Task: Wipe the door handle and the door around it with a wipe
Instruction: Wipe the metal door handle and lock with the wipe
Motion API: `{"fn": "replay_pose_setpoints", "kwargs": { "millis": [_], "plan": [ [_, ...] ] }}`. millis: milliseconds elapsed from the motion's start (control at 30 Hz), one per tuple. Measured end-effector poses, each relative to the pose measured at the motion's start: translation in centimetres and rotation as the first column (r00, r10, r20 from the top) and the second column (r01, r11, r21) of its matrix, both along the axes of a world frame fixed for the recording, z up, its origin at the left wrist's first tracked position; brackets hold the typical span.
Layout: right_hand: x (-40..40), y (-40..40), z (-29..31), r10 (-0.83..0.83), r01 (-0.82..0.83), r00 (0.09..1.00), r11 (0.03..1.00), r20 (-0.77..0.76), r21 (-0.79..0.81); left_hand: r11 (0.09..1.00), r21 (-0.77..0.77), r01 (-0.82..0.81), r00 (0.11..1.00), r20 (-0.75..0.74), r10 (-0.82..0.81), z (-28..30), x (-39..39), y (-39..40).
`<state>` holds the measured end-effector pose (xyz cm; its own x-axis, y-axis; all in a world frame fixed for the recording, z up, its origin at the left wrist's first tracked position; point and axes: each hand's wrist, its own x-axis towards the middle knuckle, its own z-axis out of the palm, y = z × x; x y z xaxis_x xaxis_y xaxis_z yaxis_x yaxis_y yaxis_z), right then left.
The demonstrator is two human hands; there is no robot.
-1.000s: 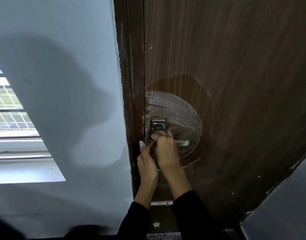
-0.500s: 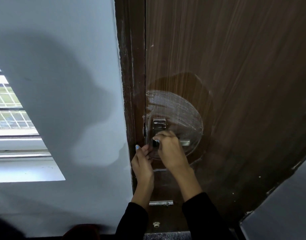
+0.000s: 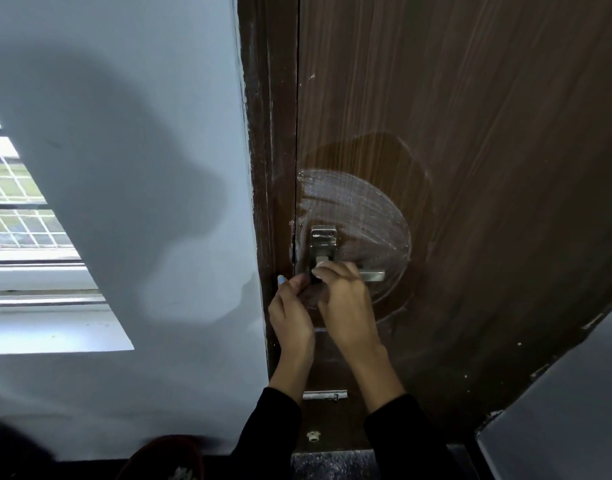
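Overhead, the dark brown wood-grain door (image 3: 470,150) bears a hazy rounded smear around its silver metal lever handle (image 3: 372,275). Right hand (image 3: 346,306) curls its fingers over that lever; left hand (image 3: 290,317) hovers beside, fingers loosely bent. Wipe unclear.

Dim, window-lit (image 3: 17,216) from left; wide-angle edges warp.

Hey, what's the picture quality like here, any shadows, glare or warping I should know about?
Head view: wide-angle warping bows the door and its frame; a big soft shadow lies on the wall; the window is bright; a pale smeared sheen rings the handle; left hand and right hand look sharp.
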<state>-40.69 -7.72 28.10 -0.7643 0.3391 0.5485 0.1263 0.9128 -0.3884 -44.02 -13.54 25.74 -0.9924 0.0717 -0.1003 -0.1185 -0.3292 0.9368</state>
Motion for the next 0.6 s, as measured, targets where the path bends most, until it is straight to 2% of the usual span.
{"fn": "replay_pose_setpoints", "kwargs": {
  "millis": [133,233,333,467,533,600],
  "plan": [
    [0.5,-0.6,-1.3,-0.116,0.108,0.985,0.992,-0.128,-0.071,1.000,-0.002,0.005,0.999,-0.038,-0.005,0.3,-0.4,-0.5],
    [-0.4,-1.3,-2.0,-0.069,0.051,0.981,0.994,-0.181,-0.101,1.000,0.000,0.009,0.999,-0.042,-0.009,0.2,-0.5,-0.8],
    [-0.5,-1.2,-2.9,-0.048,-0.010,0.967,0.974,-0.252,-0.225,1.000,-0.011,0.021,0.999,-0.037,-0.021,0.1,-0.6,-1.0],
    [-0.5,-0.7,-3.2,-0.214,0.115,0.916,0.951,-0.339,-0.289,0.998,-0.018,0.065,0.997,-0.029,-0.065,0.1,-1.0,-1.5],
    [-0.9,-1.3,-2.8,-0.214,0.133,0.915,0.960,-0.342,-0.245,0.996,-0.022,0.081,0.996,-0.033,-0.082,0.1,-1.2,-1.8],
    [-1.4,-1.9,-2.4,-0.193,0.155,0.941,0.976,-0.278,-0.155,0.997,-0.011,0.077,0.996,-0.036,-0.077,0.0,-1.4,-1.9]
  ]
}}
